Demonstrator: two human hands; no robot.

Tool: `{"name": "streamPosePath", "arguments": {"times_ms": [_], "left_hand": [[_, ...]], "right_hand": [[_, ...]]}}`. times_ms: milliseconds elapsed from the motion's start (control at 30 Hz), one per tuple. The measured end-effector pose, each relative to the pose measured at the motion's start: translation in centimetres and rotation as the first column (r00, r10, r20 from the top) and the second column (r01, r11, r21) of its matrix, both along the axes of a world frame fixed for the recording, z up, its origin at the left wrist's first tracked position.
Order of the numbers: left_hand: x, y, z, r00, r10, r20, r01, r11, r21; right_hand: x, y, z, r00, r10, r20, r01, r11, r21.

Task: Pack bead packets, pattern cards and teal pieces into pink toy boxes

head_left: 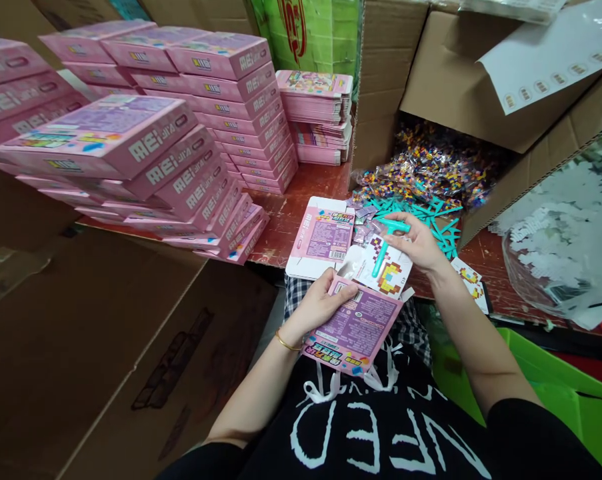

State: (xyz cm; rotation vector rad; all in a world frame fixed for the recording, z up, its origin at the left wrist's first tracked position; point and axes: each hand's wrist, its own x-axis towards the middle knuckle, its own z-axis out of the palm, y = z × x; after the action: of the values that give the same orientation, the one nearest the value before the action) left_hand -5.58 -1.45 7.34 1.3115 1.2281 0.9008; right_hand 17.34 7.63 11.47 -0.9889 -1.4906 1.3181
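My left hand (325,307) grips a pink and purple box (361,327) by its upper left side, thumb on the printed face. At the box's open end, my right hand (415,241) holds a teal T-shaped tool (385,250) together with a white card (397,268) printed with pixel patterns. The card's lower edge meets the box opening. Behind the held box, an unfilled-looking flat pink box (325,233) with white flaps lies on the table. More teal tools (443,220) are heaped just beyond my right hand.
Stacks of pink boxes (151,143) rise at the left, with flat cartons (318,107) behind. A cardboard box (385,80) spills bags of colourful beads (431,163). Pattern cards (471,283), a bag of white pieces (555,247) and a green bin (545,380) are at the right.
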Motion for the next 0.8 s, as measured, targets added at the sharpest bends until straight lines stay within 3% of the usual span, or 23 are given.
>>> {"name": "streamPosePath", "arguments": {"times_ms": [100, 200, 333, 400, 533, 633, 700, 800], "left_hand": [[-0.1, -0.1, 0.1, 1.000, -0.001, -0.014, 0.001, 1.000, -0.026], [-0.1, 0.3, -0.4, 0.998, 0.025, 0.052, -0.020, 0.996, -0.087], [-0.2, 0.7, -1.7, 0.986, 0.071, 0.148, -0.051, 0.989, -0.137], [-0.5, 0.6, -2.2, 0.975, 0.122, 0.185, -0.089, 0.981, -0.174], [-1.0, 0.0, -3.0, 0.940, 0.236, 0.246, -0.179, 0.956, -0.233], [-1.1, -0.4, -3.1, 0.907, 0.324, 0.271, -0.259, 0.933, -0.249], [-1.0, -0.6, -3.1, 0.874, 0.377, 0.307, -0.306, 0.917, -0.257], [-0.5, -0.9, -3.2, 0.833, 0.423, 0.357, -0.364, 0.904, -0.223]], "right_hand": [[-0.4, -0.5, 0.2, 0.999, 0.021, 0.025, -0.022, 0.999, 0.026], [-1.1, -1.9, -0.7, 0.988, -0.008, 0.155, -0.026, 0.977, 0.212], [-1.6, -3.0, -2.3, 0.908, 0.124, 0.400, -0.293, 0.870, 0.397], [-1.3, -3.0, -2.7, 0.875, 0.149, 0.460, -0.363, 0.830, 0.423], [-1.1, -3.6, -2.6, 0.855, 0.014, 0.518, -0.282, 0.852, 0.441], [-1.6, -4.3, -2.3, 0.788, 0.066, 0.612, -0.356, 0.859, 0.367], [-1.8, -4.6, -2.3, 0.814, 0.018, 0.581, -0.287, 0.882, 0.375], [-1.8, -5.1, -3.3, 0.914, -0.223, 0.340, 0.043, 0.885, 0.464]]}}
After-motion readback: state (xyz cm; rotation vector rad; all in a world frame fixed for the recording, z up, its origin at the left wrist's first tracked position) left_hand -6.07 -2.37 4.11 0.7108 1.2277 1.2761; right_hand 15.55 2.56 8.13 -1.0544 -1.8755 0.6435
